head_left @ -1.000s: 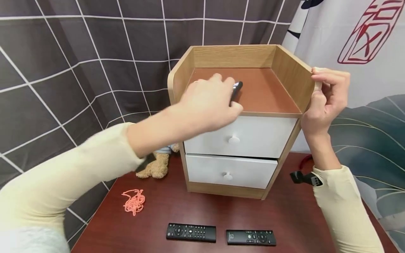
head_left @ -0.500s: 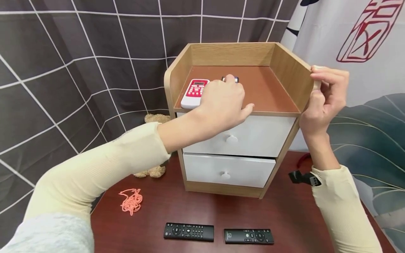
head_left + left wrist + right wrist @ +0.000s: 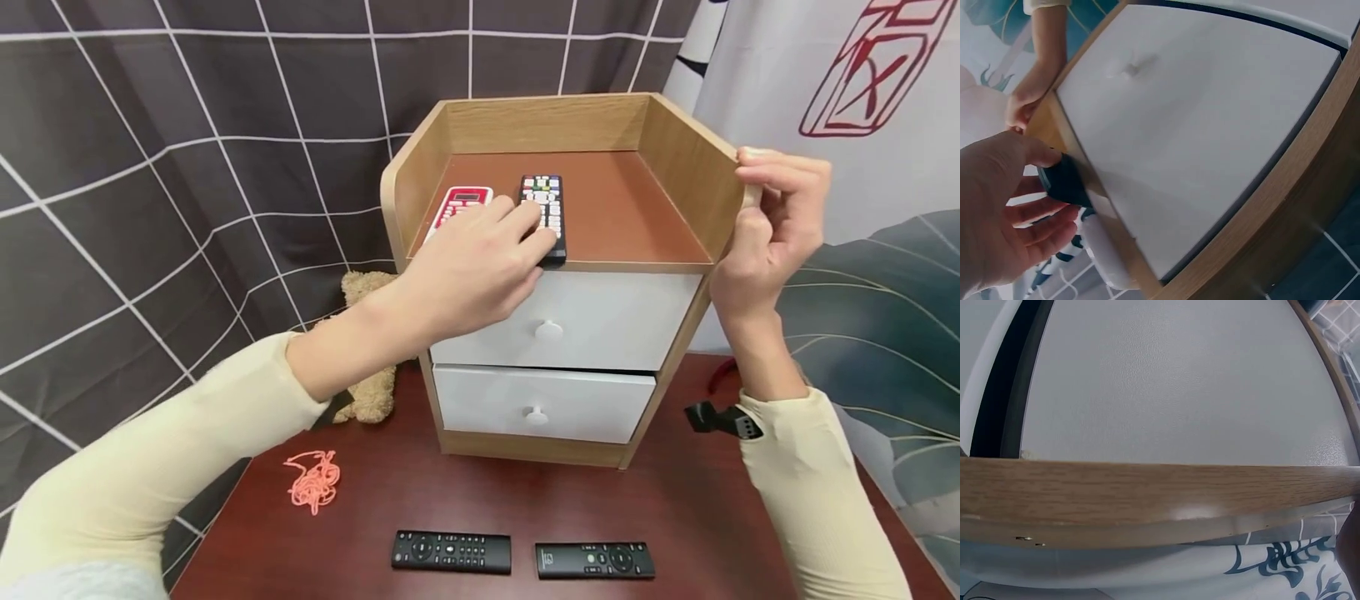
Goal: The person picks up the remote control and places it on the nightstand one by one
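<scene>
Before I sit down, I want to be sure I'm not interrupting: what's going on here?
A person's left hand has its thumb and fingers on a remote atop the cabinet, near its front edge, beside a red-and-white calculator. The right hand grips the cabinet's right side. Two more remotes and orange string lie on the table.

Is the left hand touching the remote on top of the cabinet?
Touching. The left wrist view shows it: the left hand has its thumb tip against the dark end of the remote.
</scene>
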Available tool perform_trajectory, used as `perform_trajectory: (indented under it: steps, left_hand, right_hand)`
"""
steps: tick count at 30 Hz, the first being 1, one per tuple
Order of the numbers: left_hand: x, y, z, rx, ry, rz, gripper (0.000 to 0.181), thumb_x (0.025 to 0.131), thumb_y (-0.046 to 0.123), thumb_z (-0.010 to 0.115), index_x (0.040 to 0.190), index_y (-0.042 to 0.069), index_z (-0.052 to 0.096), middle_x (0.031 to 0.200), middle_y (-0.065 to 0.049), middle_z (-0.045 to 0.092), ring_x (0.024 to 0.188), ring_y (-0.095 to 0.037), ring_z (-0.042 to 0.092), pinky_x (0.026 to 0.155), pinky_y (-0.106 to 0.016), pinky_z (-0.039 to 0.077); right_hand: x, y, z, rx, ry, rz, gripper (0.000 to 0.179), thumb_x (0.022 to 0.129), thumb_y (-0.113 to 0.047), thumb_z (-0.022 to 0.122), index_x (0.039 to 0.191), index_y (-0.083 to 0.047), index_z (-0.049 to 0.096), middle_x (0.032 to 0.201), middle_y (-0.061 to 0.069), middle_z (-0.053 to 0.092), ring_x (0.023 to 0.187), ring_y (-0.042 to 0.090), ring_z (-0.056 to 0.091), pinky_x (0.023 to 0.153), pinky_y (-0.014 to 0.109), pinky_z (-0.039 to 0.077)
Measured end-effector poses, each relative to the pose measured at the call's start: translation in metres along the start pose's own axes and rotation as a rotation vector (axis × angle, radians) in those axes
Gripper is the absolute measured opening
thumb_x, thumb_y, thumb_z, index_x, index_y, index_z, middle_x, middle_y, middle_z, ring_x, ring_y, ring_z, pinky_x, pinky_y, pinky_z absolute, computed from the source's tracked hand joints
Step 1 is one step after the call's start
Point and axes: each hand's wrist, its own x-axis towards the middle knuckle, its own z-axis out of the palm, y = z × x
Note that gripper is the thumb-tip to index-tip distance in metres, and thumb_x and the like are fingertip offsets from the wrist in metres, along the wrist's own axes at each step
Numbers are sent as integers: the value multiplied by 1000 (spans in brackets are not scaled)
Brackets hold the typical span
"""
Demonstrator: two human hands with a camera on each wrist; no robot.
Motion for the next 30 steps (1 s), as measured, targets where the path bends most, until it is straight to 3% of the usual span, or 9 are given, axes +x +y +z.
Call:
perform_trajectory:
  steps: [9, 13, 16, 19, 24, 27, 30]
  left_hand:
    - [2, -3, 11, -16, -19, -57, 18, 97, 16, 58, 103, 1, 65, 101, -14, 60, 86, -30, 53, 73, -36, 50]
    - [3, -2, 13, 42, 21, -54, 23, 96, 21, 58, 109, 3, 63, 105, -14, 60, 90, -31, 54, 76, -38, 48]
    - [0, -3, 18, 67, 97, -30, 28, 95, 25, 58, 115, 6, 62, 110, -13, 61, 96, -31, 54, 80, -40, 47]
    - [-5, -1, 25, 36, 233, 51, 25, 95, 24, 56, 112, 8, 65, 109, -12, 63, 101, -31, 56, 85, -41, 48]
    - [-11, 7, 37, 22, 453, 283, 21, 93, 21, 55, 103, 8, 68, 105, -10, 68, 103, -28, 61, 88, -39, 50]
    - [-18, 16, 47, 10, 522, 393, 18, 88, 20, 60, 99, 9, 69, 102, -8, 70, 100, -26, 64, 86, -36, 52]
    - [-32, 33, 65, -32, 522, 485, 17, 86, 20, 62, 98, 11, 70, 100, -6, 72, 98, -23, 66, 86, -34, 54]
  right_hand:
    - [-2, 3, 0, -12, -19, -7, 25, 77, -1, 41, 83, 10, 62, 97, 9, 63, 98, 25, 62, 89, 32, 56]
    - [0, 1, -1, -13, -12, -5, 24, 77, 0, 40, 83, 9, 62, 97, 10, 63, 97, 25, 62, 89, 31, 56]
    - [0, 1, -2, -16, -11, -4, 25, 77, -1, 40, 83, 9, 62, 97, 9, 63, 97, 25, 62, 89, 32, 56]
    - [0, 1, -4, -24, -11, -4, 24, 77, -1, 41, 83, 9, 62, 97, 10, 63, 97, 25, 62, 89, 31, 56]
    - [1, 0, -7, -39, -8, -19, 25, 76, -2, 40, 83, 9, 62, 97, 9, 63, 97, 24, 62, 89, 30, 56]
    - [3, 2, -5, -42, -16, -28, 25, 76, -2, 40, 83, 9, 62, 97, 8, 62, 97, 24, 62, 88, 30, 56]
    - [2, 3, -5, -43, -20, -27, 25, 76, -2, 40, 83, 9, 62, 97, 8, 63, 97, 24, 62, 87, 30, 56]
